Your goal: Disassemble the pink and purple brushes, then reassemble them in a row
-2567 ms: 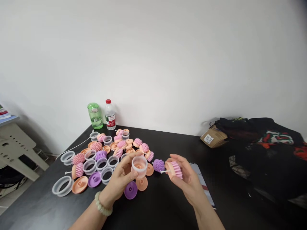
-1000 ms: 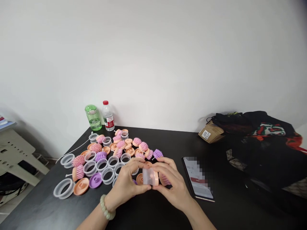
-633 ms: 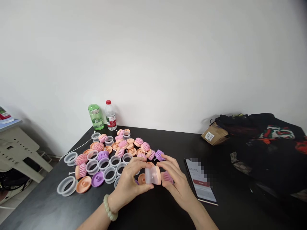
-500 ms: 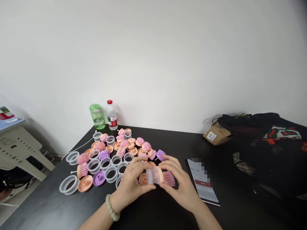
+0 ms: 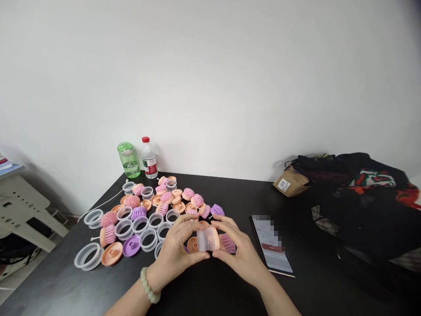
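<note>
Clear plastic, is that what the left hand (image 5: 176, 248) is gripping?

Yes. Its fingers (image 5: 187, 221) are bent tight over a clear plastic ring (image 5: 207, 239), held just above the tabletop (image 5: 315, 281).

And the right hand (image 5: 241, 259)?

It is closed too. Its fingers (image 5: 226, 223) wrap a peach brush (image 5: 227, 243) with soft pink bristles, right against the ring's other side.

Are the ring and brush joined?

I can't tell. The hands cover too much.

What is by the left hand?

A flat peach disc (image 5: 192, 245), partly hidden, and a bit of purple I can't make out.

What else is close?

A messy pile of plastic rings (image 5: 148, 239) and bristly brushes (image 5: 139, 213) sits to the left. A phone (image 5: 271, 243) with a blurred screen lies to the right.
</note>
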A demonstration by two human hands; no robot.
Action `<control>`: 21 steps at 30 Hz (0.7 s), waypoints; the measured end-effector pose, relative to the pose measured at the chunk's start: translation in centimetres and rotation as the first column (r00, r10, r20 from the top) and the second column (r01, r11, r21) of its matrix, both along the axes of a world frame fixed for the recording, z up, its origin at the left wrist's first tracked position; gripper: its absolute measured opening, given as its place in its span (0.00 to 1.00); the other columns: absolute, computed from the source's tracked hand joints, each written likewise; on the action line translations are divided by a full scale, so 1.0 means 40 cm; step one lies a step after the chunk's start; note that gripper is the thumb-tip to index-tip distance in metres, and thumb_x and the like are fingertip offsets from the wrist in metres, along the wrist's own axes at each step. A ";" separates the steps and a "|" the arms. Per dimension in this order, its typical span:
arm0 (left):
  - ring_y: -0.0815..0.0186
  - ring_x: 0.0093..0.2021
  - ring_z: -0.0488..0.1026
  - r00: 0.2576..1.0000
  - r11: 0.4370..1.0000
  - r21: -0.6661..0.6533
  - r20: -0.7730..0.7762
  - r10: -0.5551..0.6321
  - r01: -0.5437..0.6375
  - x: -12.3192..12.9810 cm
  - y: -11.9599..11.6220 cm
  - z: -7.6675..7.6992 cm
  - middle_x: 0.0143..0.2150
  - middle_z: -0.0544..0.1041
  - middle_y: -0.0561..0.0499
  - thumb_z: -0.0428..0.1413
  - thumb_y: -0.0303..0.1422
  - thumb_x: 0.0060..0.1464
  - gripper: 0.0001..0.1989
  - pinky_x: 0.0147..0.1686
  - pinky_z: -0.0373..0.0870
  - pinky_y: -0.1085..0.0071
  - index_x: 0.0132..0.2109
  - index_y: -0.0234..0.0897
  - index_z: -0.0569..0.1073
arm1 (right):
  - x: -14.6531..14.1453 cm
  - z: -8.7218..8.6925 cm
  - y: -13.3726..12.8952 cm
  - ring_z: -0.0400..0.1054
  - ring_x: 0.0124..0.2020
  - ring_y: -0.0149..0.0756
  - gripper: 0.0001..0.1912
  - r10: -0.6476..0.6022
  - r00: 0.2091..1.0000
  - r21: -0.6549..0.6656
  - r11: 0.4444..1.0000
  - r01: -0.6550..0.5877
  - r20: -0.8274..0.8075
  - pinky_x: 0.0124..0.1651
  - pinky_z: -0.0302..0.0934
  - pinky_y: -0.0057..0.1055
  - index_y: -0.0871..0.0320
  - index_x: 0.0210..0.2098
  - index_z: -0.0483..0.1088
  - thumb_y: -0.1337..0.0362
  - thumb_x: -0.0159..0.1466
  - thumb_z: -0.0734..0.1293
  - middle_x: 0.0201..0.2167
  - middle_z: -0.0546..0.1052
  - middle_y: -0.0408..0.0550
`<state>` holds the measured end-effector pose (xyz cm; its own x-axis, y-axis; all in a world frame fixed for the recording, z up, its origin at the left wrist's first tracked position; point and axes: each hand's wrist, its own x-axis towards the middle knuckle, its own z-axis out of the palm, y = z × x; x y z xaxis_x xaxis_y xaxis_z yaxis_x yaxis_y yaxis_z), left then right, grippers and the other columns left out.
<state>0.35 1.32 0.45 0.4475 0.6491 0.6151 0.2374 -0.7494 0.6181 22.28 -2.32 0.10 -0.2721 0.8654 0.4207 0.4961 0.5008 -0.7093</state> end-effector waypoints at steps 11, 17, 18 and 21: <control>0.48 0.59 0.69 1.000 0.994 -0.110 -0.014 -0.005 0.004 0.001 -0.010 0.013 0.50 0.80 0.43 0.68 0.39 0.48 0.23 0.56 0.68 0.51 0.52 0.42 0.74 | -0.006 0.018 0.000 0.64 0.61 0.50 0.19 0.035 0.998 0.062 0.998 -0.031 -0.054 0.60 0.63 0.48 0.50 0.50 0.69 0.64 0.60 0.73 0.51 0.76 0.52; 0.50 0.56 0.71 0.999 0.976 -0.215 0.040 0.033 -0.024 -0.008 -0.007 0.025 0.50 0.78 0.43 0.63 0.34 0.52 0.15 0.54 0.69 0.55 0.48 0.41 0.75 | 0.009 0.008 0.000 0.67 0.56 0.46 0.25 -0.031 0.992 0.076 0.996 0.041 -0.119 0.57 0.64 0.44 0.49 0.53 0.67 0.71 0.59 0.70 0.52 0.72 0.51; 0.51 0.55 0.71 0.998 0.977 -0.211 0.042 0.046 -0.037 -0.010 -0.006 0.025 0.50 0.77 0.43 0.63 0.34 0.53 0.15 0.53 0.69 0.56 0.49 0.41 0.75 | 0.014 0.005 0.000 0.67 0.56 0.46 0.25 -0.044 0.991 0.067 0.996 0.053 -0.124 0.57 0.64 0.44 0.48 0.54 0.67 0.71 0.58 0.70 0.53 0.71 0.51; 0.52 0.53 0.71 0.995 0.982 -0.164 0.030 0.097 -0.090 -0.015 -0.001 0.023 0.50 0.76 0.44 0.63 0.34 0.53 0.17 0.53 0.68 0.56 0.50 0.42 0.73 | 0.023 0.001 0.004 0.66 0.56 0.45 0.25 -0.077 0.988 0.030 0.996 0.082 -0.132 0.58 0.63 0.43 0.48 0.52 0.67 0.73 0.57 0.68 0.53 0.70 0.50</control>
